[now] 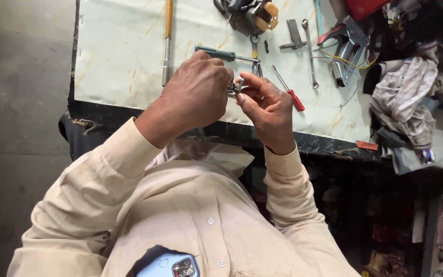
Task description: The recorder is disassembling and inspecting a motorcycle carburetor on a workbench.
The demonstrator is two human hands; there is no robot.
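Closest to the lens, a blue phone peeks from the cream shirt's chest pocket. Above it, both hands meet over the near edge of the pale surface. The left hand is clenched around a small metal spring part, and the right hand pinches that same piece from the other side with its fingertips. Judging from this, the fitting is midway: the piece is in hand, not yet set down. On the surface lie a green-handled screwdriver, a red-handled screwdriver, a wrench and a small motor.
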